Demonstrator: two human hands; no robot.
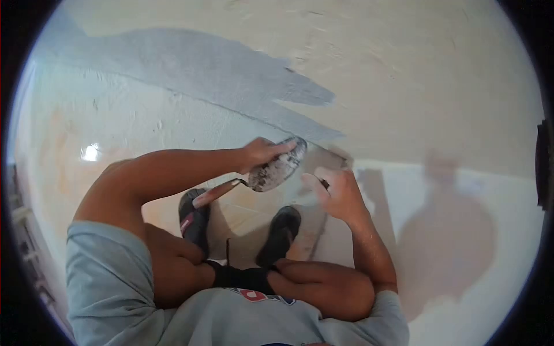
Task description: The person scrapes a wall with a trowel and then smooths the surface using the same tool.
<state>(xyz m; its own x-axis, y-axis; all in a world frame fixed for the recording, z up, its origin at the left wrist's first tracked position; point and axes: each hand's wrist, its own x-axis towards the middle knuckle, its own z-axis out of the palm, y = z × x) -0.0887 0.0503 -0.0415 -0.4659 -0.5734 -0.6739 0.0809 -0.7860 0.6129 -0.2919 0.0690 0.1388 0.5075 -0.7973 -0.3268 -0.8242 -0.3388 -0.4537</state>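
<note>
My left hand (261, 153) grips a trowel (278, 169) by the top of its blade, which is caked with grey plaster. Its reddish wooden handle (216, 194) points back toward my body. My right hand (341, 197) is just to the right of the blade, fingers curled around a small tool (324, 183) with a dark end; the tool is blurred and mostly hidden by the fingers. Both hands are low, close to the corner where the cream wall (415, 75) meets the floor.
A wide grey plastered patch (219, 72) runs across the wall above my hands. I am squatting, and my black shoes (193, 222) (281, 233) stand on the pale floor under the trowel. My shadow (450, 236) falls on the right.
</note>
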